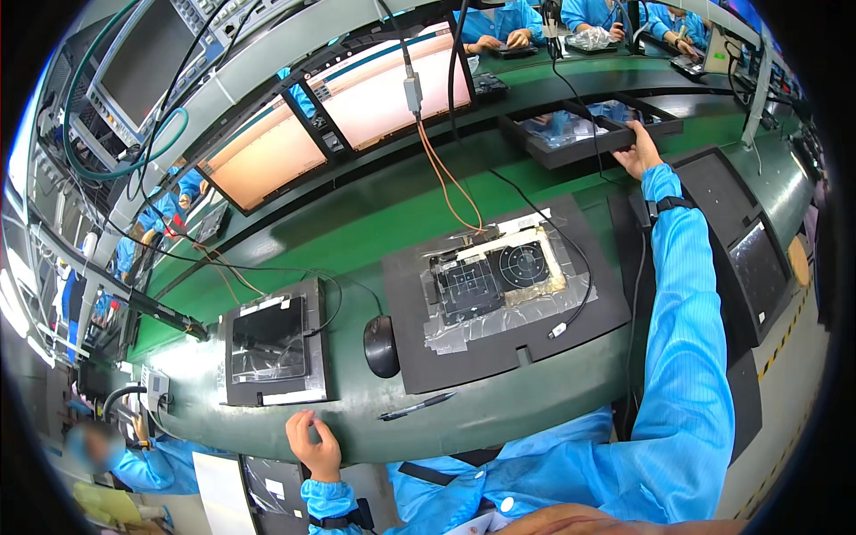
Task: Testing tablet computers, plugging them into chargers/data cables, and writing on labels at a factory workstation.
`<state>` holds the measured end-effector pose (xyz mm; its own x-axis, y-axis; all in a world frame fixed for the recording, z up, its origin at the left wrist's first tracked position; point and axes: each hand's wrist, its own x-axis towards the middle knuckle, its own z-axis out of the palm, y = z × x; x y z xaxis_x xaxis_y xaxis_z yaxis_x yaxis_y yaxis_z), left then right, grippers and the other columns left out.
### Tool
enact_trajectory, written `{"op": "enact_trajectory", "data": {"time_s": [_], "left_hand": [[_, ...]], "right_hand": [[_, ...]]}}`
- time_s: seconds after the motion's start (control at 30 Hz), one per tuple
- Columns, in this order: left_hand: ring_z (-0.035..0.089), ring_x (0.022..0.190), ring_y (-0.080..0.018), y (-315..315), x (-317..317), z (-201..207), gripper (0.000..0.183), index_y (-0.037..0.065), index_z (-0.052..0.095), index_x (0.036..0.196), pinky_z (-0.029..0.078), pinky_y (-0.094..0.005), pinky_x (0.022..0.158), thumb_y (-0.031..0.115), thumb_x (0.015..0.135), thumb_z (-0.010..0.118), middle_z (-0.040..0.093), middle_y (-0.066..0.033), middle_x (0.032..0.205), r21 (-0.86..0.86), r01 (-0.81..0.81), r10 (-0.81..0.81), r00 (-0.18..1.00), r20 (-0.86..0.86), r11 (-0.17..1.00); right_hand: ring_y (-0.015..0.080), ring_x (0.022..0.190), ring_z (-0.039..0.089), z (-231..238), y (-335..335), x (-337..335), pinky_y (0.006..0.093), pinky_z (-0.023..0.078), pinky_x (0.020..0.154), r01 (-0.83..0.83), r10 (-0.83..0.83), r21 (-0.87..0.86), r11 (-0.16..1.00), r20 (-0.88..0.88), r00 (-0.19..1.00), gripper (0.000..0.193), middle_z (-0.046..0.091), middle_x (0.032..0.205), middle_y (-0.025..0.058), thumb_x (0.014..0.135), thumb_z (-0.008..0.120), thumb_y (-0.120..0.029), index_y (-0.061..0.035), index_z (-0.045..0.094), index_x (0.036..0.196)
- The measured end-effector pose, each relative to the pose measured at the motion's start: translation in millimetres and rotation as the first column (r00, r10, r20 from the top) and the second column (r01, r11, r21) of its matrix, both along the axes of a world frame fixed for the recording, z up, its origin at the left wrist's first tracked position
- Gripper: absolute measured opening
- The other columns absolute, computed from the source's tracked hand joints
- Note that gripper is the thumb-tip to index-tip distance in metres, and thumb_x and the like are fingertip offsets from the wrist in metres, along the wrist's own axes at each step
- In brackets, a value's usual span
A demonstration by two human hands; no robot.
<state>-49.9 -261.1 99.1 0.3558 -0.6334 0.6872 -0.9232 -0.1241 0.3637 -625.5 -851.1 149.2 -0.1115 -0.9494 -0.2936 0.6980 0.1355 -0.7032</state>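
Note:
My right hand point(638, 153) reaches to the far right and grips the near edge of a black compartment tray point(571, 153), which holds clear and bluish plastic-wrapped pieces. My left hand point(315, 446) hovers at the table's front edge, fingers loosely curled and apart, with nothing in it. Closest to it is a black foam pad with a dark flat screen panel point(269, 341). In the middle a black board point(406, 334) carries a taped-down fixture point(499, 272) with grid and circle target patterns. A white-ended cable point(557, 331) lies across that board.
A black mouse point(382, 346) and a pen point(416, 407) lie on the green table point(481, 419). Two monitors point(392, 89) stand behind, with cables hanging before them. Black trays point(727, 196) stand at the right. Co-workers in blue work across the table and at the far left.

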Motion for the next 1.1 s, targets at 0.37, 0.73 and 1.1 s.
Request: {"op": "enact_trajectory", "data": {"time_s": [0.37,0.73,1.1], "left_hand": [[0.061,0.098,-0.0354,7.0,1.5,-2.2,0.024,-0.004,0.063,0.107,0.049,-0.0418,0.087,-0.01,0.084,0.06,0.063,-0.0193,0.107,0.042,0.066,-0.067,0.997,0.025,0.997],[0.061,0.1,-0.0342,15.2,8.7,-11.2,0.023,-0.004,0.062,0.112,0.048,-0.0426,0.089,-0.007,0.089,0.058,0.062,-0.019,0.108,0.027,0.099,-0.097,0.992,-0.083,0.995],[0.06,0.097,-0.0321,16.4,2.0,-11.2,0.025,-0.005,0.062,0.113,0.049,-0.0382,0.08,-0.01,0.09,0.056,0.061,-0.0195,0.112,0.013,0.092,-0.091,0.993,-0.069,0.996]], "right_hand": [[0.027,0.111,0.061,45.3,89.6,0.4,0.0442,0.046,0.102,0.078,-0.087,-0.366,0.928,-0.009,0.996,0.026,0.066,0.114,0.01,0.092,0.065,-0.025,-0.0093,0.061,0.112],[0.0343,0.123,0.057,22.2,250.8,-66.8,0.0472,0.046,0.11,0.474,-0.442,-0.494,0.729,0.19,0.877,0.035,0.061,0.124,0.0191,0.097,0.064,-0.016,0.0053,0.054,0.122],[0.0241,0.076,0.069,57.0,251.0,-126.5,0.0326,0.057,0.066,0.263,-0.311,-0.187,0.947,-0.745,0.59,0.041,0.061,0.118,0.0144,0.094,0.067,-0.031,-0.0044,0.058,0.124]]}}
